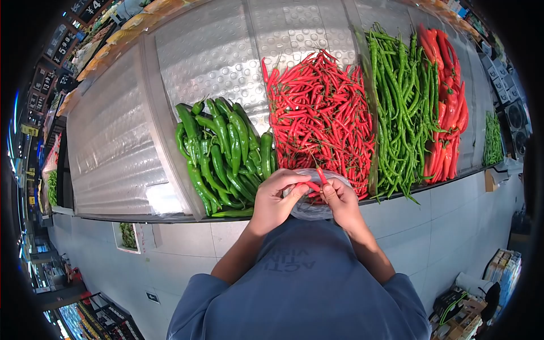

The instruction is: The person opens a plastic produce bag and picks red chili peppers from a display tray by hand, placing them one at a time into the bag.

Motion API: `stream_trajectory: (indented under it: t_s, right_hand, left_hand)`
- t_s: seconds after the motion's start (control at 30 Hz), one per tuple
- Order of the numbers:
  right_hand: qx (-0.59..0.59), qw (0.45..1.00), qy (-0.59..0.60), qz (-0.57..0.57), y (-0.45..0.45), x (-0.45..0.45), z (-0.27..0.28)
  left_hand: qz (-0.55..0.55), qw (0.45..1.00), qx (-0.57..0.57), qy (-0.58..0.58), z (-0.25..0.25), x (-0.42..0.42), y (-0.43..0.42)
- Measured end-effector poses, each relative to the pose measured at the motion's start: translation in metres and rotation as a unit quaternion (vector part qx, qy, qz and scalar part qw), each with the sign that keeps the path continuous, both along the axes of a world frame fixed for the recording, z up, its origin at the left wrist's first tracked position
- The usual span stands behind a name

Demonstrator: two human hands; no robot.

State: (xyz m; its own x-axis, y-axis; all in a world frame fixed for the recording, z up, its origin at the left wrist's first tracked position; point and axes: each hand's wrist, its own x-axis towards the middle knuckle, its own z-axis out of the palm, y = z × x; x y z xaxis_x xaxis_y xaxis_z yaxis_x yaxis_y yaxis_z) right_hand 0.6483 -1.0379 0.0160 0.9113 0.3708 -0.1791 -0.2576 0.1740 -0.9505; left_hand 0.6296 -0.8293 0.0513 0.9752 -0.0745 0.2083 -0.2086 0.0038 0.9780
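Red chilies (309, 185) btwn the two hands, at fingertips: L hand (277, 197) pinching one, R hand (344, 204) pinching another, held nr upright. Plastic bag (311, 212) just below, partly hidden. Chili pile (323, 113) on table (204, 51) just beyond hands; green peppers (232, 139) to its L, thin green chilies (396, 113) to R.

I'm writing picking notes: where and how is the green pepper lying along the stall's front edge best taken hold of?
Probably by the middle, coming from above and in front: this green pepper is long and slim, lying sideways along the front edge, with other green peppers heaped behind it.
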Motion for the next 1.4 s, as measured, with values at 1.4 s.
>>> stream_trajectory:
  t_s: [1.4]
  right_hand:
    - [0.063,0.996,0.032,-0.051,-0.042,-0.003,-0.02]
  left_hand:
    - [-0.133,0.932,0.336,0.02,-0.038,0.009,-0.03]
